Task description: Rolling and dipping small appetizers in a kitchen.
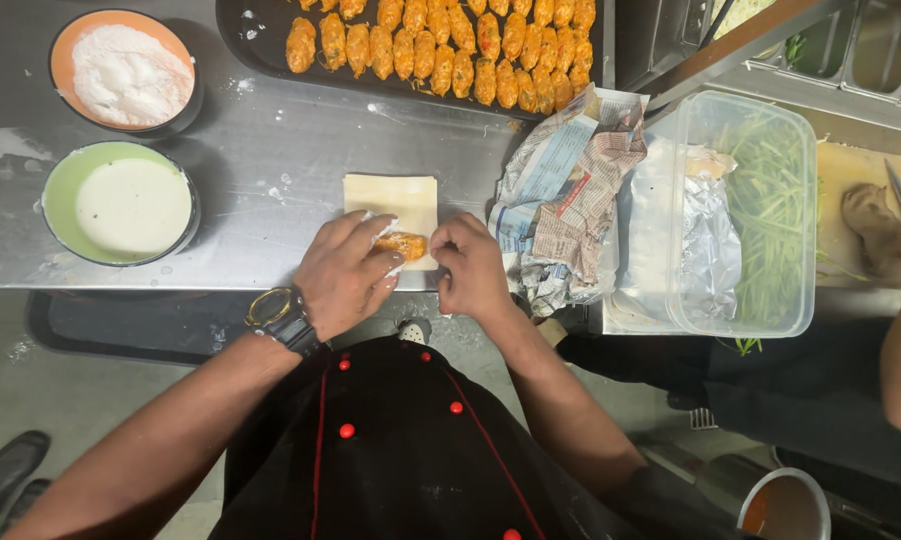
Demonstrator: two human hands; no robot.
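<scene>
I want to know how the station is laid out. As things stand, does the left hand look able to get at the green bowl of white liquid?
Probably yes. The left hand rests on the pastry sheet, and the green bowl stands to its left on the steel counter, with only bare counter between them.

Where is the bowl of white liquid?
In the head view, the green bowl of white liquid sits far left on the steel counter, below the orange flour bowl.

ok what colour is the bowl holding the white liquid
Light green bowl, clearest in the head view.
</scene>
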